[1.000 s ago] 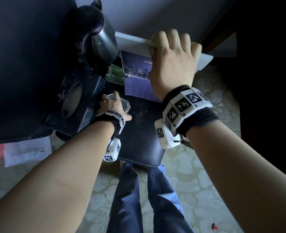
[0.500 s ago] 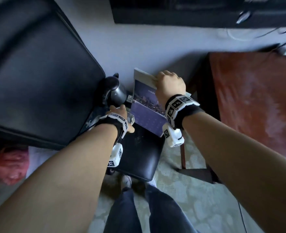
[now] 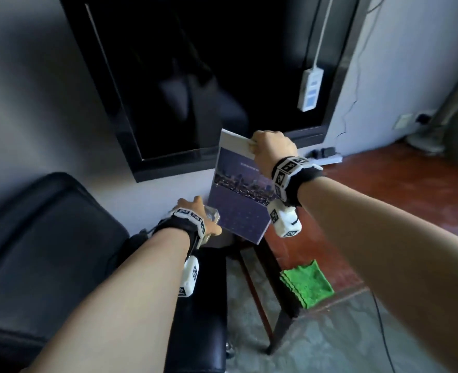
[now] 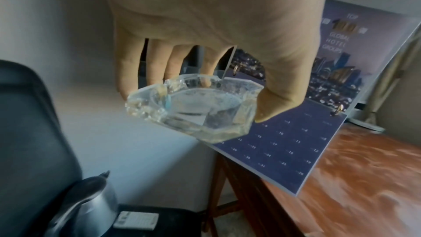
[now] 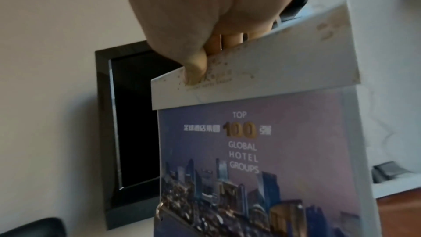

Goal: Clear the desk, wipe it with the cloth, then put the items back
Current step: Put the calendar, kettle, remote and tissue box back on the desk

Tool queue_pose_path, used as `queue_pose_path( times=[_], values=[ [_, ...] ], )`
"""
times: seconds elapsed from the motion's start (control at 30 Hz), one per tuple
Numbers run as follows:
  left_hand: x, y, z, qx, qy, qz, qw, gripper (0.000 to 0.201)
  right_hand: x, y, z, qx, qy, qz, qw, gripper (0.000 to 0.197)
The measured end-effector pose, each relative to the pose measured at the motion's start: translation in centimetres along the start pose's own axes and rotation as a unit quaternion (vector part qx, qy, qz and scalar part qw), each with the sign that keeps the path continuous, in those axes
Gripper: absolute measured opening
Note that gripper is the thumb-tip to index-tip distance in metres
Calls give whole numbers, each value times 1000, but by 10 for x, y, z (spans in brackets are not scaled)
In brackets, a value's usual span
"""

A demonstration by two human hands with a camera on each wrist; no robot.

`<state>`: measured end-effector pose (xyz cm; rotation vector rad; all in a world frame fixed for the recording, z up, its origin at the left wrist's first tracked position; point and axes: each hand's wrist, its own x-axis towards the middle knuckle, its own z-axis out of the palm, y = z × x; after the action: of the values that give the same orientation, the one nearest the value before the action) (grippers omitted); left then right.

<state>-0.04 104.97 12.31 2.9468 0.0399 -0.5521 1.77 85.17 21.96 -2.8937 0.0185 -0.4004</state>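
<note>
My right hand (image 3: 272, 149) pinches the white top edge of a purple desk calendar (image 3: 240, 200), which hangs in the air beside the reddish-brown desk (image 3: 400, 205). The right wrist view shows the thumb (image 5: 193, 71) pressed on the calendar (image 5: 262, 150) and the fingers curled behind it. My left hand (image 3: 195, 214) grips a clear glass ashtray (image 4: 193, 109) by its rim, held in the air just left of the calendar (image 4: 307, 132). A folded green cloth (image 3: 306, 284) lies on the desk's near left corner.
A black chair seat (image 3: 203, 305) below my left arm carries a steel kettle (image 4: 91, 203) and a white remote (image 4: 136, 220). A black leather armchair (image 3: 39, 251) stands at left. A dark wall-mounted screen (image 3: 209, 76) and a hanging power strip (image 3: 310, 88) are ahead.
Both hands have lifted the calendar and ashtray up off the black chair seat and carried them rightward toward the desk. My view has swung up to the wall and desk.
</note>
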Motion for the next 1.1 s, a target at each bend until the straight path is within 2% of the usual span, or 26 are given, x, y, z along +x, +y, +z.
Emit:
queue_pose_path(
  times=[0.17, 0.37, 0.57, 0.73, 0.87, 0.93, 1.1],
  values=[
    [-27, 67, 15, 16, -7, 71, 997, 101, -42, 69, -46, -37, 0, 78, 996, 30],
    [-49, 182, 39, 62, -13, 169, 984, 99, -102, 183, -85, -83, 0, 171, 982, 24],
    [-27, 311, 65, 101, -35, 199, 974, 110, -123, 310, -100, -86, -11, 242, 966, 24],
    [13, 416, 87, 85, -50, 195, 976, 112, -90, 422, -96, -84, -18, 249, 965, 24],
    [47, 480, 93, 67, -71, 163, 982, 109, -42, 493, -87, -94, -50, 205, 973, 24],
    [64, 502, 92, 47, -74, 145, 986, 107, -12, 521, -83, -100, -57, 177, 977, 24],
    [105, 520, 94, 36, -83, 90, 992, 102, 54, 559, -59, -102, -57, 118, 986, 22]
  ],
)
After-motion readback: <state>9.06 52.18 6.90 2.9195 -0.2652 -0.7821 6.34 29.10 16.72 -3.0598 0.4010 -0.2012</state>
